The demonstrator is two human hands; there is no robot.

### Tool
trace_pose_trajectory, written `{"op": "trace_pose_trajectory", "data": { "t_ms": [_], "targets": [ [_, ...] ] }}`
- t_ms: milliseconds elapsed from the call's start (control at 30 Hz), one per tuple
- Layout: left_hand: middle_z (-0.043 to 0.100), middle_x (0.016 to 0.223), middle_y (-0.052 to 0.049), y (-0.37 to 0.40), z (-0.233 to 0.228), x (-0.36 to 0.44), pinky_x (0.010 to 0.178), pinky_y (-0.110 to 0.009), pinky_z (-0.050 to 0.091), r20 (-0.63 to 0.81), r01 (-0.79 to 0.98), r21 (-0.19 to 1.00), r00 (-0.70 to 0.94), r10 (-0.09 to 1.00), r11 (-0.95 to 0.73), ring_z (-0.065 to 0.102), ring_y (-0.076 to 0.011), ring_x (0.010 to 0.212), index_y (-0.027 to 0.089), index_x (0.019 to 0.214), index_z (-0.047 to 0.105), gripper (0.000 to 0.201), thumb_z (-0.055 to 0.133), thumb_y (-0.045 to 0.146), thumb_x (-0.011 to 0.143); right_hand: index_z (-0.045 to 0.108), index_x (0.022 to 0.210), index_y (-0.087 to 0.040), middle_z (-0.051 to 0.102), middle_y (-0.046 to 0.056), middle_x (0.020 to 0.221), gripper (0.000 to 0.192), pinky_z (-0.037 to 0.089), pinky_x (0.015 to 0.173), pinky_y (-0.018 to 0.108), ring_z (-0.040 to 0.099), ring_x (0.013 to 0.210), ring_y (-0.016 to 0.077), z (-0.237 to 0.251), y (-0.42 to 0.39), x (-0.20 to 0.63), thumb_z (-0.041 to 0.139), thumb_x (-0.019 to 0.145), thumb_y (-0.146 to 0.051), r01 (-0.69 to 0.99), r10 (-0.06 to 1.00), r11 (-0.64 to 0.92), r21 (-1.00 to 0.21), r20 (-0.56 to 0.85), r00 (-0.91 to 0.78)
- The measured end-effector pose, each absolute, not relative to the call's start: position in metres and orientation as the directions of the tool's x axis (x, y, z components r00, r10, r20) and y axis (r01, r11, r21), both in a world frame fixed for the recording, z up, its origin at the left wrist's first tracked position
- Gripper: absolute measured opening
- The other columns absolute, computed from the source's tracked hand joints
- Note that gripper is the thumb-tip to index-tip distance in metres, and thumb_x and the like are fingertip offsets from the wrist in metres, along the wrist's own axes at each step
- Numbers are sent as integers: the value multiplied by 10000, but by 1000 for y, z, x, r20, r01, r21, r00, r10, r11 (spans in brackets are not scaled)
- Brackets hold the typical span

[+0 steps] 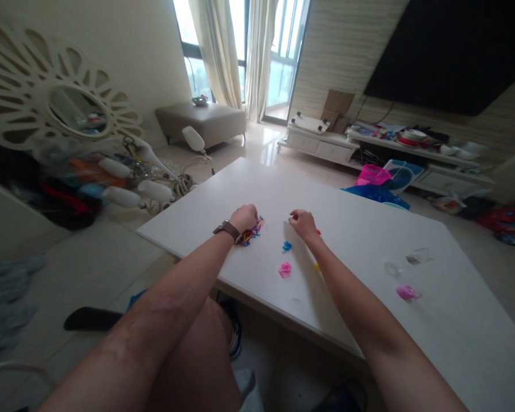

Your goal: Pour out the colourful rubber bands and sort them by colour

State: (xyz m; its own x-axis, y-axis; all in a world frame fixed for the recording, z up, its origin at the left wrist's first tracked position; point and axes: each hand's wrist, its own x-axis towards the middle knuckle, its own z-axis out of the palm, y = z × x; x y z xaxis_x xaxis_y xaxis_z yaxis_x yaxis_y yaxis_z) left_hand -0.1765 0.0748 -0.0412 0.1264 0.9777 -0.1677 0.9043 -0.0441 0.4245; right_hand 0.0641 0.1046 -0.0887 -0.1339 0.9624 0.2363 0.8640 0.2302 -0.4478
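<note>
small elastic bands on white table

a mixed-colour heap of small elastic bands [251, 233] is covered by the curled left hand [243, 217]. the right hand [302, 222] is closed beside it, contents not discernible. blue band cluster [286, 246] and pink band cluster [285, 269] are laid nearby on the white rectangular table [369, 240].

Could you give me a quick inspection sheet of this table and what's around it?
Surface: white glossy table.
Job's things: multicoloured pile of small bands; blue band cluster; pink band cluster.
Clutter: pink item and clear plastic pieces to the right.
Hands: left hand on the pile; right hand closed, contents unclear.
Cables: nothing seen on the table.
Surroundings: grey ottoman, pink basket, cluttered floor.
</note>
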Motion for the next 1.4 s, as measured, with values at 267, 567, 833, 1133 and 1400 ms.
{"op": "trace_pose_trajectory", "data": {
  "t_ms": [267, 567, 833, 1133, 1400],
  "targets": [
    [741, 1011, -152, 66, -31, -172, 824, -299, 529, -128, 948, 314, 91, 988, -46, 694, -246, 955, 185, 1014, 735, 254, 629, 216, 786, 754, 1017, -147, 749, 104, 1034, 302, 502, 801, 255, 681, 863, 176, -100, 86, 0, 811, 745, -267, 774, 930, 355, -525, 114, -349],
    [740, 1018, -152, 68, -33, -175, 826, -315, 533, -131, 942, 334, 78, 988, -30, 691, -265, 979, 190, 1026, 736, 266, 646, 260, 786, 777, 910, -164, 736, 70, 908, 166, 468, 709, 223, 648, 766, 153, -103, 80, -23, 740, 749, -149, 749, 915, 377, -545, 96, -391],
    [745, 1007, -137, 67, -34, -176, 838, -297, 527, -116, 941, 335, 78, 990, -35, 689, -246, 983, 197, 1037, 737, 270, 620, 256, 801, 778, 857, -158, 734, 48, 808, 149, 432, 682, 228, 618, 718, 145, -103, 77, -29, 652, 789, -115, 746, 915, 380, -547, 106, -388],
    [739, 991, -153, 66, -32, -176, 809, -323, 531, -118, 938, 346, 82, 990, -37, 695, -272, 955, 190, 1016, 740, 260, 635, 276, 794, 760, 796, -155, 683, 66, 899, 57, 441, 708, 232, 600, 757, 147, -103, 72, -37, 717, 760, -151, 746, 928, 361, -560, 140, -344],
    [745, 957, -134, 70, -38, -179, 780, -302, 525, -135, 926, 376, 86, 987, -29, 694, -243, 896, 188, 990, 741, 253, 658, 263, 763, 743, 804, -154, 728, 32, 788, 68, 448, 677, 225, 636, 720, 137, -103, 74, -30, 684, 770, -149, 629, 941, 311, -713, 137, -311]
  ]
}}
